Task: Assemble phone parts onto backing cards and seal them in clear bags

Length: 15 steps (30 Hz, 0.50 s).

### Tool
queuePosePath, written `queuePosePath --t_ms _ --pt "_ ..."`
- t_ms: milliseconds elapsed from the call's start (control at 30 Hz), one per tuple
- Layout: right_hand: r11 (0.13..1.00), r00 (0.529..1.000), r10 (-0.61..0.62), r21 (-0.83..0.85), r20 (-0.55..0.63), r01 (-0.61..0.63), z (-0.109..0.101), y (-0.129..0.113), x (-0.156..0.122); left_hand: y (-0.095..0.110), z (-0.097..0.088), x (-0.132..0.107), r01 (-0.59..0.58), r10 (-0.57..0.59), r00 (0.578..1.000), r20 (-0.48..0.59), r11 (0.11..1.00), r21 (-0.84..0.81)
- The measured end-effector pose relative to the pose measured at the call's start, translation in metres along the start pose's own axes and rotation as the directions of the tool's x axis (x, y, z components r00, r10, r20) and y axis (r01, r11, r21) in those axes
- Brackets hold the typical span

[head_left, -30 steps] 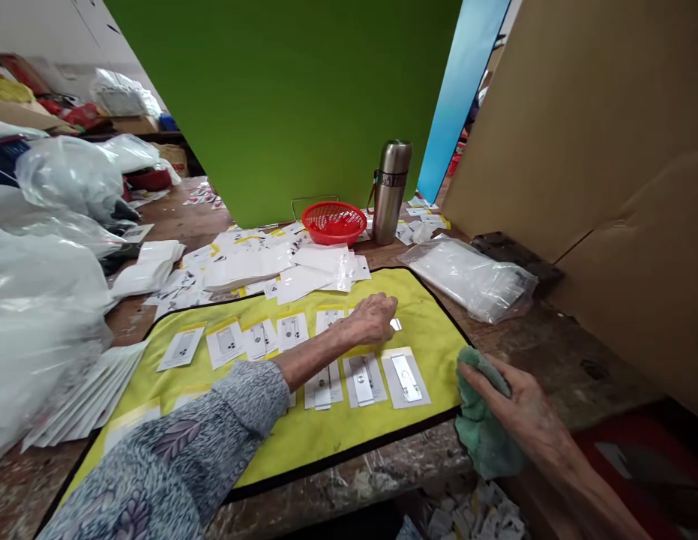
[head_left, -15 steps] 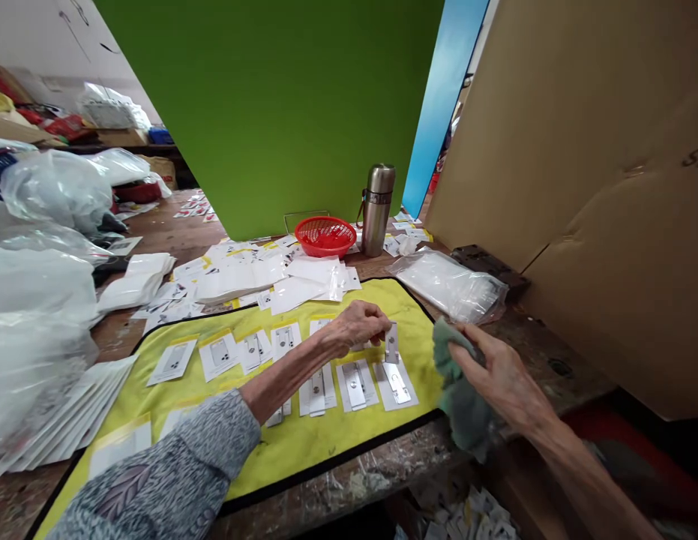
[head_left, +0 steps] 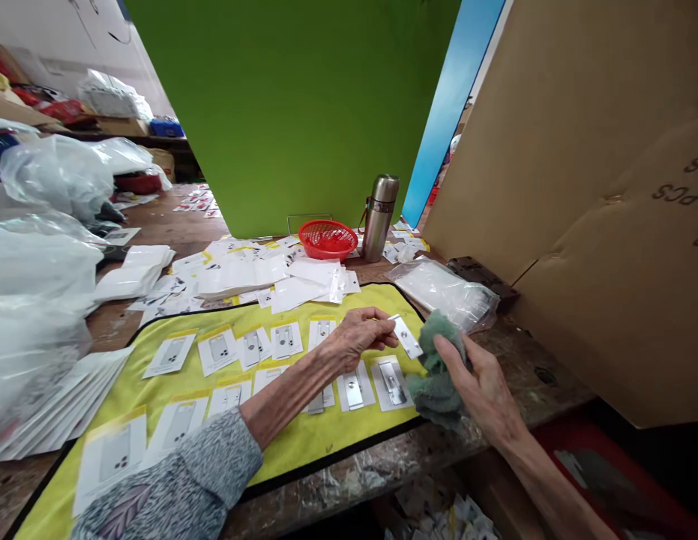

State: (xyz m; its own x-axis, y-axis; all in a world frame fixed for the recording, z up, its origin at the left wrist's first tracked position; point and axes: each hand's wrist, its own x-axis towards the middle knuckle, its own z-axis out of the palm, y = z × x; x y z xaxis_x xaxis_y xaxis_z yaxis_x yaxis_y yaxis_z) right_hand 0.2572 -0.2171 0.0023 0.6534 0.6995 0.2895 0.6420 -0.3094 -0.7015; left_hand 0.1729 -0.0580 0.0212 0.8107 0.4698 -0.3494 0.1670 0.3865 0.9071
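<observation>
My left hand (head_left: 357,337) pinches a small clear rectangular piece (head_left: 407,337) and holds it just above the yellow mat (head_left: 304,442). My right hand (head_left: 483,386) grips a bunched green cloth (head_left: 435,379), which sits close beside that piece at the mat's right edge. Several white cards with small parts (head_left: 281,341) lie in rows on the mat. Two clear pieces on cards (head_left: 390,381) lie directly below my left hand.
A red basket (head_left: 327,238) and a steel flask (head_left: 379,217) stand before a green board (head_left: 292,112). Loose white packets (head_left: 259,274) are heaped behind the mat. Plastic bags (head_left: 34,300) fill the left side, another bag (head_left: 444,292) lies right, and cardboard panels (head_left: 596,187) stand there.
My left hand picked the clear piece up off the mat and raised it. My right hand brought the green cloth in from the mat's corner toward that piece.
</observation>
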Motion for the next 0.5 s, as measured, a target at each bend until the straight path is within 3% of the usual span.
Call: queuePosePath --t_ms 67,133,233,367,500 --pt "0.987 0.990 0.073 0.136 0.118 -0.089 0.001 -0.008 0.010 -0.004 0.008 -0.002 -0.047 0.047 0.998 0.044 0.999 -0.015" --pt "0.973 0.976 0.043 0.212 0.215 -0.090 0.005 -0.012 0.016 -0.007 0.012 -0.004 -0.116 0.115 0.990 0.077 0.993 0.004" --pt "0.976 0.975 0.035 0.202 0.220 -0.080 0.009 -0.012 0.017 -0.008 0.008 -0.003 -0.164 0.151 0.978 0.146 0.983 0.081" --pt "0.975 0.948 0.046 0.194 0.313 -0.111 0.005 -0.010 0.014 -0.006 0.000 -0.003 -0.128 0.093 0.969 0.228 0.982 0.141" --pt "0.975 0.951 0.070 0.182 0.301 -0.129 0.001 -0.010 0.011 -0.006 0.010 -0.016 -0.041 0.026 0.985 0.170 0.995 0.088"
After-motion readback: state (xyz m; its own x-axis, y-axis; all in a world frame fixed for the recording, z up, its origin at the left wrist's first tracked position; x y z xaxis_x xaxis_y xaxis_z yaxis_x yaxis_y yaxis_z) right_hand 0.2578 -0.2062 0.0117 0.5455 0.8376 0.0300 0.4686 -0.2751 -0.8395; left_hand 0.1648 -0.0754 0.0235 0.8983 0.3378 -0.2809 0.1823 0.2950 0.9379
